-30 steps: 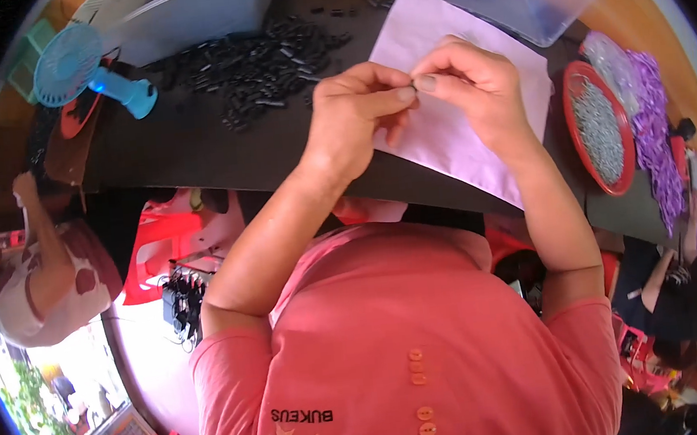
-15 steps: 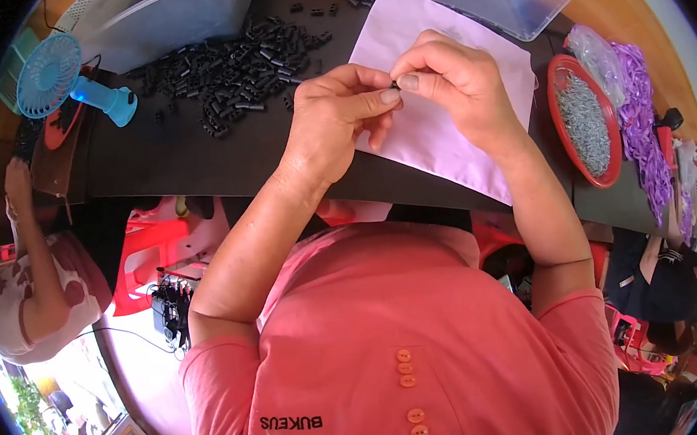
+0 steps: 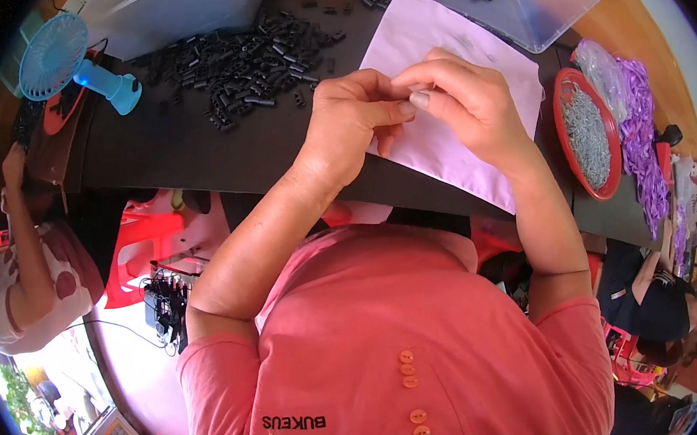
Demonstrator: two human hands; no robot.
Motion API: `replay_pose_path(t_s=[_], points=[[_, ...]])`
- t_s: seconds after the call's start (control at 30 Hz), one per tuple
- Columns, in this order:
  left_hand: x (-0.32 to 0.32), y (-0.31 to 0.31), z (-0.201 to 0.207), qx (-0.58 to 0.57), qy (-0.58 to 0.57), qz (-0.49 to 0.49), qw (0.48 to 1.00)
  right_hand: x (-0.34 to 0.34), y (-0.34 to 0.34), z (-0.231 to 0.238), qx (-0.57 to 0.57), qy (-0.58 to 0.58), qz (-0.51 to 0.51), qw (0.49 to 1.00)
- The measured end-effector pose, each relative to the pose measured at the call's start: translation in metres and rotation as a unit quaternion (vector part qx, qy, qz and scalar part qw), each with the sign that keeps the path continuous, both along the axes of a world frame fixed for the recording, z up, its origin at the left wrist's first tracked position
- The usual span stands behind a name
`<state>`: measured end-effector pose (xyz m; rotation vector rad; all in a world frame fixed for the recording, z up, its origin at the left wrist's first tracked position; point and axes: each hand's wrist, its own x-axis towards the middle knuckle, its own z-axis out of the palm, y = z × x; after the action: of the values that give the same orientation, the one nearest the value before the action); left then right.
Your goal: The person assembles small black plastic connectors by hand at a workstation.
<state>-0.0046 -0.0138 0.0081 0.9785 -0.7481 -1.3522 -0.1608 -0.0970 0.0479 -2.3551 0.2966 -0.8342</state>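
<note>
Above the pink cloth on the dark table, my left hand and my right hand meet at the fingertips. Thumb and forefinger of each are pinched together. Whatever lies between them is hidden by the fingers and too small to name. A heap of small black tubular pieces is spread on the table to the left of my hands. On the right stands a red oval basket filled with thin silvery metal pieces.
Clear plastic bins stand at the back left and back right. A blue fan is at far left. Purple ribbon and a plastic bag lie beyond the basket. One person is at left, another at right.
A tiny dark piece showed between my fingertips before; now it is out of sight. My hands have shifted slightly right and nearer, and the whole view has moved a little.
</note>
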Motion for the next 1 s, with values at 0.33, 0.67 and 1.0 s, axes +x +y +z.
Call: replay_pose_path(t_s=[0.33, 0.67, 1.0], points=[[0.0, 0.002, -0.007, -0.004, -0.039, -0.035, 0.999, 0.009, -0.003, 0.021, 0.041, 0.077, -0.06, 0.994], [-0.004, -0.001, -0.016, -0.072, -0.148, -0.074, 0.984, 0.082, -0.056, -0.015, -0.137, 0.173, 0.033, 0.975], [-0.005, 0.001, -0.018, -0.078, -0.163, -0.064, 0.981, 0.083, -0.066, -0.036, -0.195, 0.117, 0.005, 0.974]])
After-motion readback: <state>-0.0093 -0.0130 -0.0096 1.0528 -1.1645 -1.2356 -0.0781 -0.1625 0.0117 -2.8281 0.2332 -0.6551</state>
